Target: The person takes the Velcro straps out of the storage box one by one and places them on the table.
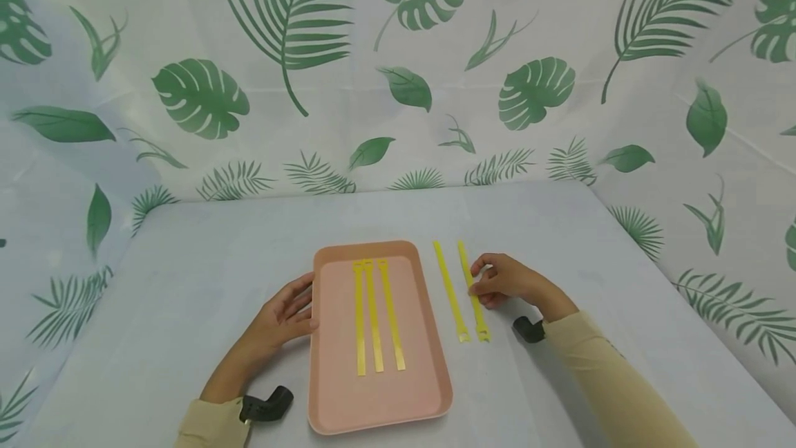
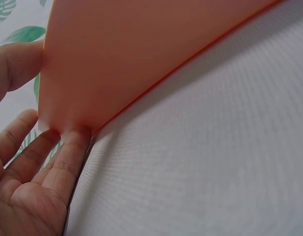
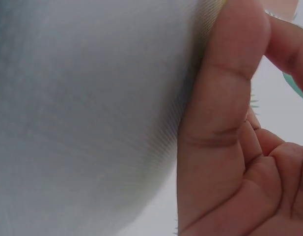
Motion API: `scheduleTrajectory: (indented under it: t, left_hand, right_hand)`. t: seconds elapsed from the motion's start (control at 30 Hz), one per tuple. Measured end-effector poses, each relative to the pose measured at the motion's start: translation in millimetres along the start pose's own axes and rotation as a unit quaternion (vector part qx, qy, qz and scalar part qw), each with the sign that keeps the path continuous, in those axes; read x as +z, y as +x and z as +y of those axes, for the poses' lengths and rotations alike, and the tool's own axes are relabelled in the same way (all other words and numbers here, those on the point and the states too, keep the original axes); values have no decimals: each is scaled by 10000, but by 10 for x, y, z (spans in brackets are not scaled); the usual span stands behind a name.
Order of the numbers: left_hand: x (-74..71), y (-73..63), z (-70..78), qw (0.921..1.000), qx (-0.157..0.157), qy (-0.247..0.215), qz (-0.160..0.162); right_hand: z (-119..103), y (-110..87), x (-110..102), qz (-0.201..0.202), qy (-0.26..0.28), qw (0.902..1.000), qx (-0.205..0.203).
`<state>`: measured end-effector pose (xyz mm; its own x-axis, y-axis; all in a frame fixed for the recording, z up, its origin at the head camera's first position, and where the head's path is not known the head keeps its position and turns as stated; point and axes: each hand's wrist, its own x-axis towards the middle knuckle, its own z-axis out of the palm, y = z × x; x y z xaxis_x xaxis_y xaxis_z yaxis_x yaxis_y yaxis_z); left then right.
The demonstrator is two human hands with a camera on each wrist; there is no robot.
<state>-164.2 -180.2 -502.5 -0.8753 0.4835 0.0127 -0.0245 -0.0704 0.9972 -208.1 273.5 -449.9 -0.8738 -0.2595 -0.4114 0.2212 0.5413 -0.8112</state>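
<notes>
A pink tray [image 1: 332, 337] lies in front of me with three yellow cable ties [image 1: 374, 323] side by side in it, slotted heads at the far end. My left hand [image 1: 286, 313] rests its straight fingers and thumb against the tray's left outer wall [image 2: 107, 64]. Right of the tray lie two more yellow ties, heads toward me. My right hand [image 1: 506, 281] is at the outer one [image 1: 463, 261], fingers curved and thumb tip touching its middle. Whether the fingertips pinch it is hidden. The inner tie [image 1: 449, 289] lies beside it, untouched.
A white cloth [image 1: 205, 275] covers the table. Behind and at both sides stand white hangings printed with green leaves [image 1: 202, 97]. Each wrist carries a black device [image 1: 267, 406], over a beige sleeve [image 1: 612, 379].
</notes>
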Motion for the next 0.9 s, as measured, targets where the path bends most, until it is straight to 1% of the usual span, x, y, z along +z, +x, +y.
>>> scheduleTrajectory:
  t: [0.07,0.17,0.33,0.47,0.67,0.83,0.9]
  left_hand:
    - [4,1,4,10000,-12,-9,-2]
    - [6,2,7,10000,-18,-22,7]
    - [6,4,9,10000,-23,-17,37]
    - [4,6,9,10000,-52,-8,46]
    - [-5,10,8,9999,-95,42,38]
    - [-16,15,-1,9999,-81,65,38]
    - [-14,20,-1,9999,-111,90,87]
  right_hand:
    - [-17,-9,-3,82,-87,9999,73]
    - [-54,-30,-24,195,-328,9992,65]
    - [-129,-58,-84,377,-674,9969,-112]
    - [-169,-68,-117,413,-659,9956,-516]
    - [-212,-62,-104,234,-589,9904,-1225]
    - [-274,-46,-72,140,-653,9848,-1603]
    - [-302,-35,-62,128,-695,9828,-1708]
